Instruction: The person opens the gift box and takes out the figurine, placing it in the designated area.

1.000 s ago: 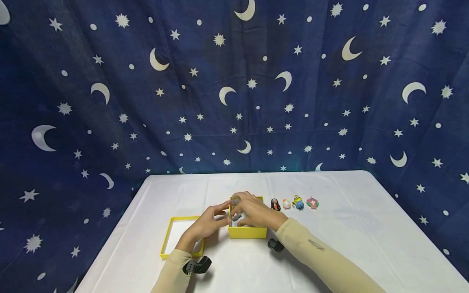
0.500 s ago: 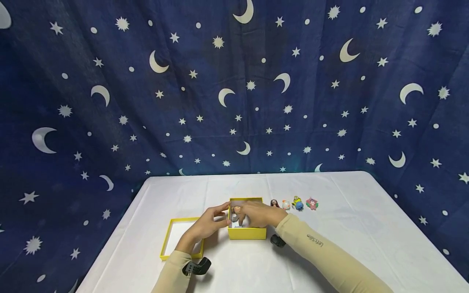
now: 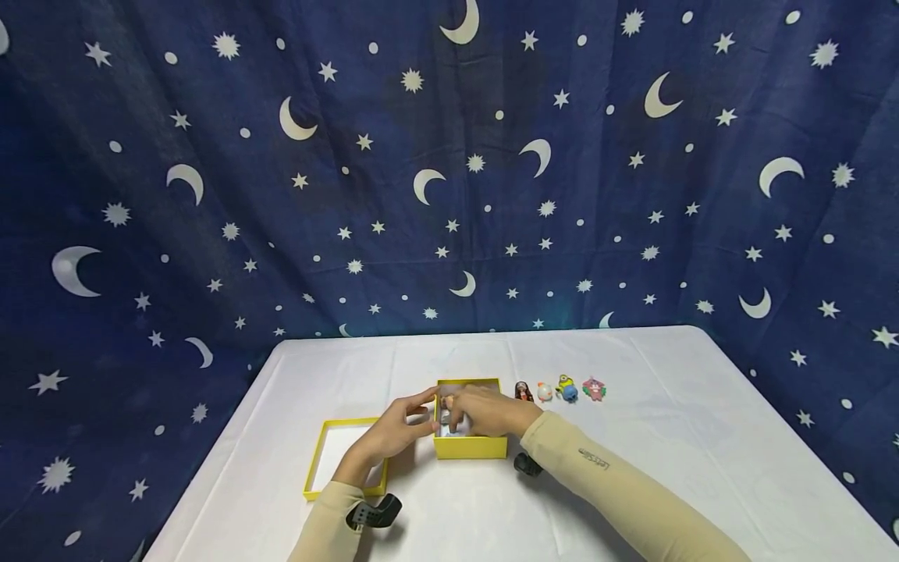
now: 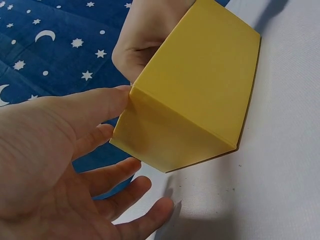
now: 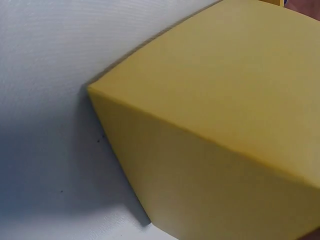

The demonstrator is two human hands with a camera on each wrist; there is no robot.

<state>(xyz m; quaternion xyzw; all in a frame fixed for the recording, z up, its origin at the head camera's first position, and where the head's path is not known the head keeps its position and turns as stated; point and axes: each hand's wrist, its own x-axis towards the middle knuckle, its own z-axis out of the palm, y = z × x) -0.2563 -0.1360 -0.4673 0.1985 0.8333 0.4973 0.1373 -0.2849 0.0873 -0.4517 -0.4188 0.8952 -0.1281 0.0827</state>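
An open yellow box [image 3: 470, 447] stands on the white table, its hollow partly hidden by my right hand. My left hand [image 3: 393, 429] is at the box's left side. In the left wrist view, its thumb and forefinger touch the top rim corners, with the other fingers loosely spread. My right hand [image 3: 488, 411] reaches over the right wall, its fingers pointing down inside the box. Beside those fingers, a small figurine [image 3: 445, 418] with a brownish top and grey lower part shows in the box. I cannot tell whether the right fingers hold anything.
A shallow yellow lid [image 3: 314, 468] with a white inside lies left of the box, partly under my left forearm. Right of the box stand a dark-haired figurine [image 3: 523, 392], a white-and-orange one [image 3: 544, 392], a yellow-and-blue minion [image 3: 567, 389] and a pink one [image 3: 594, 389].
My right hand has gone from above the box's left part down into it; the small greyish thing under its fingers a second ago is no longer distinct. My left hand stays at the rim.
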